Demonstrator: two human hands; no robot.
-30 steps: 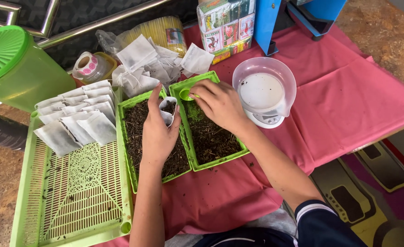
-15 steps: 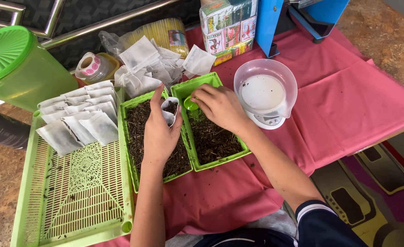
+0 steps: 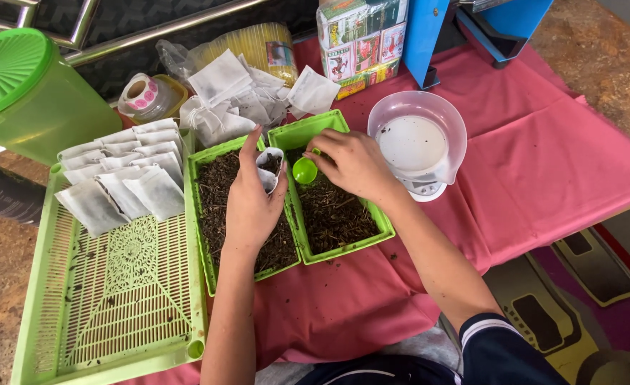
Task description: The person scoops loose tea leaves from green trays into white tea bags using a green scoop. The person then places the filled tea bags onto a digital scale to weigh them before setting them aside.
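1. Head view, largest first: the worktop (image 3: 543, 164) is draped in a pink cloth and carries everything else. A big perforated green tray (image 3: 115, 299) lies at its left end.
2. Two green bins (image 3: 333, 253) sit side by side just right of that tray, both holding dark, dry loose leaf. It looks light and crumbly, likely to spill if tipped quickly.
3. A clear plastic bowl (image 3: 418, 139) rests on a small scale just right of the bins. It seems stiff and light.
4. Filled white sachets (image 3: 126, 182) lie in rows at the tray's far end, with empty ones heaped beyond the bins.
5. The left hand (image 3: 251, 199) is over the left bin, fingers closed around an open paper sachet (image 3: 268, 167). The sachet is thin, soft and easily crushed, so I judge it best held at its upper sides, keeping the mouth open.
6. The right hand (image 3: 357, 164) is over the right bin, closed on a small green scoop (image 3: 305, 170) whose bowl sits just beside the sachet's mouth. The scoop appears rigid, smooth and light, and a pinch on its handle suits it.
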